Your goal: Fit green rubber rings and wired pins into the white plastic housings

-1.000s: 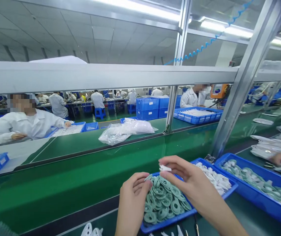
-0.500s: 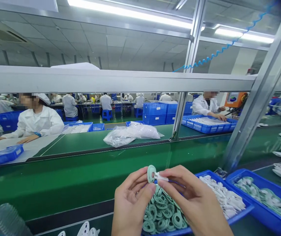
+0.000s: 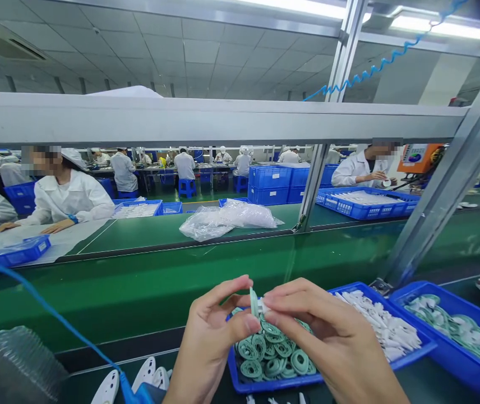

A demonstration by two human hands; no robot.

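My left hand pinches a pale green ring-shaped part, turned nearly edge-on, between thumb and fingertips. From the other side, my right hand grips a small white plastic piece that touches the ring's face. Most of the white piece is covered by my right fingers. Below both hands lies a blue tray heaped with green coiled rings.
To the right stand a blue bin of white pieces and another of green-and-white parts. White perforated parts, a blue cable and bubble wrap are at lower left. Co-workers sit beyond the green belt.
The ring has turned more edge-on, and my right fingers have closed further over the white piece, now nearer the ring. The view has shifted; a blue cable has appeared at left.
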